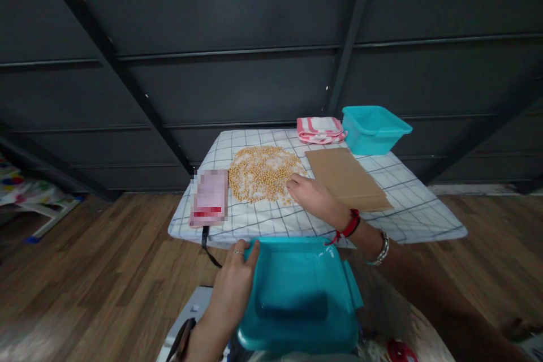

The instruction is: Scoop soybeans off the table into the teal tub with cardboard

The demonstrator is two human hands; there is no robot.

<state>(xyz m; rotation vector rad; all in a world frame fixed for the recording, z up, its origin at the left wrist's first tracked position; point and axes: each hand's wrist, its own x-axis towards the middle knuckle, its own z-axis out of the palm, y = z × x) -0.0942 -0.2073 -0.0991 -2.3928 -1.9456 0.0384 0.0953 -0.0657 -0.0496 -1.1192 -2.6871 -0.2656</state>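
Observation:
My left hand grips the left rim of a shallow turquoise plastic container, which sits at the table's front edge, just below it. My right hand reaches over the table with fingertips pinched together at the right edge of a spread of round yellow beans. White grains lie mixed among the beans. Whatever the right fingertips hold, if anything, is too small to make out. Inside the container I see only bare turquoise plastic.
A checked cloth covers the table. Brown cardboard lies right of the beans, a folded pink-and-white towel and a turquoise box behind it. A blurred pink packet is at left. A dark panelled wall stands behind.

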